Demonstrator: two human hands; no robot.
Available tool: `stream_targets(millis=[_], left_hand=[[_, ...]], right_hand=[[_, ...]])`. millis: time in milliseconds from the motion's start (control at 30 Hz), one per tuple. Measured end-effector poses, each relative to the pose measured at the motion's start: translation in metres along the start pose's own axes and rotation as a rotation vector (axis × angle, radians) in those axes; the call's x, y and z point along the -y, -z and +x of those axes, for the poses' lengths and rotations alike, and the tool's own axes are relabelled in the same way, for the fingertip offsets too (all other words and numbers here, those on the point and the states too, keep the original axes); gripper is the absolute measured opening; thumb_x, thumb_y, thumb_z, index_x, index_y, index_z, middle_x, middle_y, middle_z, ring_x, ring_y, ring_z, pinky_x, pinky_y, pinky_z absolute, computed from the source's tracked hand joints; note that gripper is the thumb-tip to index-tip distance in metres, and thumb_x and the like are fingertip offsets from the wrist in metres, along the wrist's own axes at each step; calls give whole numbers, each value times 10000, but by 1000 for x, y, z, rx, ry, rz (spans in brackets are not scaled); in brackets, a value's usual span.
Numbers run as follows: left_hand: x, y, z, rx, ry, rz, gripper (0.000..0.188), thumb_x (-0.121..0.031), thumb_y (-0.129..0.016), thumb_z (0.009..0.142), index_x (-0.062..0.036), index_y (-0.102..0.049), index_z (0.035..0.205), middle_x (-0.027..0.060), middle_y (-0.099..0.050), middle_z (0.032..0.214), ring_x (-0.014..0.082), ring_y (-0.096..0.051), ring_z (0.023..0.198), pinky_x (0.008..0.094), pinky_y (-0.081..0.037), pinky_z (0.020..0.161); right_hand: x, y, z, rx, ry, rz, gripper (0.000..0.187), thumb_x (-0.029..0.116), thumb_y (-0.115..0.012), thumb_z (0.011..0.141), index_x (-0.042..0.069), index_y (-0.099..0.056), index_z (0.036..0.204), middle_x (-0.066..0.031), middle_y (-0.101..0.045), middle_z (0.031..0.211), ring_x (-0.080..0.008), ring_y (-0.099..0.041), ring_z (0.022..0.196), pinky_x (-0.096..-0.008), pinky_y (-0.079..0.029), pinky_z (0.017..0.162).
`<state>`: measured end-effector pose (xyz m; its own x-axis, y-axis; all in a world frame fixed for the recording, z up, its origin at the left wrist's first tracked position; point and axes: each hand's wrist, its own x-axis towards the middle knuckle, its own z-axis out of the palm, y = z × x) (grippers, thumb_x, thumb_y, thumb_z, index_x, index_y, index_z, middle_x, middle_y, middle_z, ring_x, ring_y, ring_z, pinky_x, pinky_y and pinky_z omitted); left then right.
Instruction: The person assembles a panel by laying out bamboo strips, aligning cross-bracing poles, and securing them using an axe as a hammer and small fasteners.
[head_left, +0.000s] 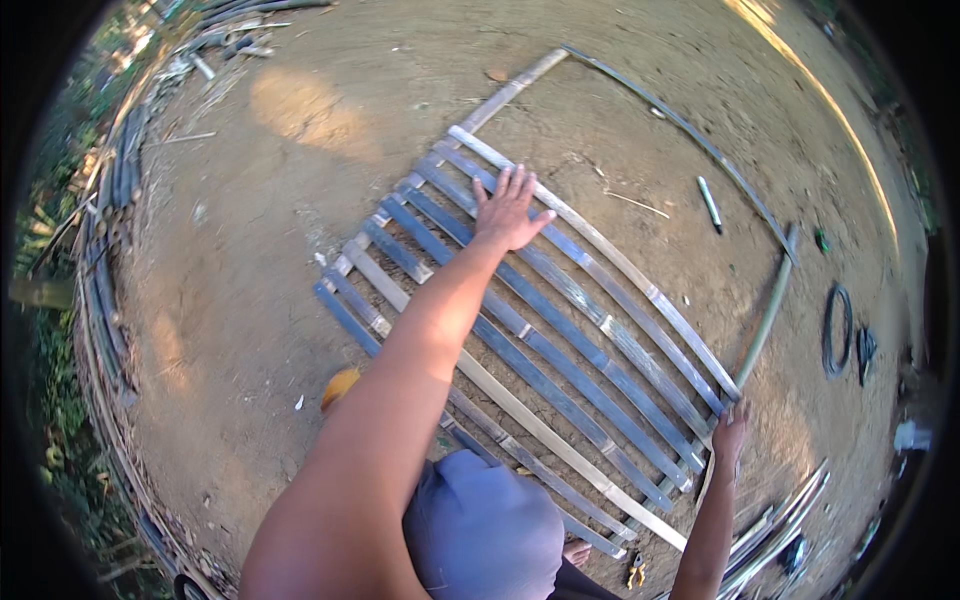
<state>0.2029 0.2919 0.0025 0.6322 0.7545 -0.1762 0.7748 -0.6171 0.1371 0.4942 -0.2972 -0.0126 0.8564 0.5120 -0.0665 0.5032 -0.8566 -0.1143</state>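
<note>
Running from about half past ten to half past four, the pale outermost bamboo slat [652,292] edges a slatted bamboo panel [605,322] on the dirt ground [270,215]. Nearer the slat's upper end, the left hand [510,212] lies palm down on the panel, fingers fanned, thumb reaching that slat, gripping nothing. At its lower end, the right hand [733,430] is the nearer one, so the length stretches from it toward half past ten; whether those fingers pinch the tip or merely rest there cannot be told. From this hand, a green bamboo pole [770,310] leads toward half past twelve, a dark coil [829,340] lies toward half past one, and yellow-handled pliers [636,571] toward seven.
</note>
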Motion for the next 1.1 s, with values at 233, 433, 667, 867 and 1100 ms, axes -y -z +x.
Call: stream_targets(millis=[233,433,667,867,1100], left_hand=[[11,-18,4,-22,53,151,925,-795,-301,967,-203,-165,1664,34,-65,1747,236,-30,1609,716,-39,1211],[-3,-30,8,-63,31,198,851,-740,-317,1001,-228,-165,1663,9,-89,1745,239,-86,1604,708,-97,1212],[4,-27,6,-36,33,207,859,-747,-307,999,-228,-152,1665,14,-85,1745,243,-79,1604,708,-108,1212],[2,-23,8,-26,28,186,887,-760,-306,990,-205,-153,1665,40,-81,1744,253,-72,1605,708,-96,1215],[8,-28,14,-45,17,150,878,-752,-314,995,-205,-157,1664,48,-76,1744,258,-67,1605,712,-88,1211]], right_hand=[[21,14,9,-123,-20,83,530,45,-524,949,19,-480,1477,-220,-469,1547,-390,-417,1453,-466,-359,1205],[22,24,-8,-83,-105,2,556,98,-510,978,23,-417,1521,-160,-440,1590,-326,-390,1490,-508,-377,1178],[51,13,-8,-28,-20,-47,525,156,-519,1003,80,-447,1518,-96,-410,1622,-294,-353,1518,-567,-396,1138],[44,7,0,-5,2,-43,506,173,-521,1008,120,-474,1509,-77,-449,1601,-291,-374,1507,-585,-425,1105],[53,17,6,108,-38,-87,550,167,-504,1001,134,-431,1545,-72,-411,1629,-278,-356,1520,-620,-379,1133]])
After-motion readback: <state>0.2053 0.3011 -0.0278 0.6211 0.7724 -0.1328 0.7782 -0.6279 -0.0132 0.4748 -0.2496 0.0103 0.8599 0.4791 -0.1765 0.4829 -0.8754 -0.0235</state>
